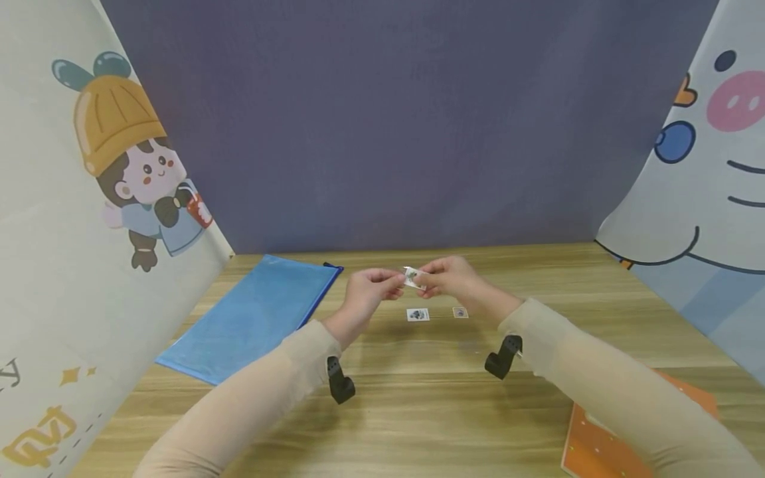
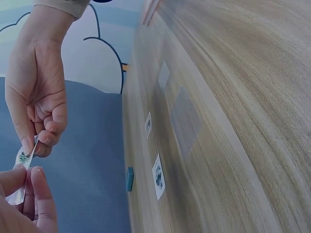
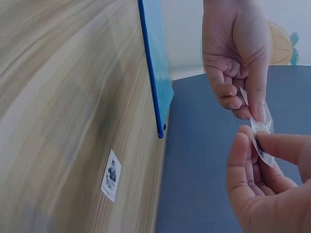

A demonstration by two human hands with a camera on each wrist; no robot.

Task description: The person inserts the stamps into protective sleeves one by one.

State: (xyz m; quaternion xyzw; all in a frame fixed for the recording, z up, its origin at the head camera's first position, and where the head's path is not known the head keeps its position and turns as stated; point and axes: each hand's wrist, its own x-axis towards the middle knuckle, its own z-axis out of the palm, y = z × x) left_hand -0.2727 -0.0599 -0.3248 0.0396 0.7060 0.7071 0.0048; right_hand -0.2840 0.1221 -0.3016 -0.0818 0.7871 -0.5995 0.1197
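Above the table, both hands meet at a small white stamp-like card (image 1: 411, 276) with a greenish print, partly wrapped in clear film. My left hand (image 1: 375, 287) pinches one end between thumb and fingers. At the other end, my right hand (image 1: 452, 276) pinches it too, its thumb over the printed face. Clear film (image 3: 267, 124) shows around the card in the right wrist view. Fingertips cover part of the print. On the table below lie a white card with a dark picture (image 1: 418, 315) and a smaller bordered card (image 1: 460, 313).
To the left lies a blue zip pouch (image 1: 251, 318). An orange booklet (image 1: 603, 445) is partly under the right forearm. Faint translucent rectangles (image 2: 186, 119) lie flat on the wooden table. A small teal block (image 2: 129, 178) sits near the back edge, before a dark backdrop (image 1: 412, 126).
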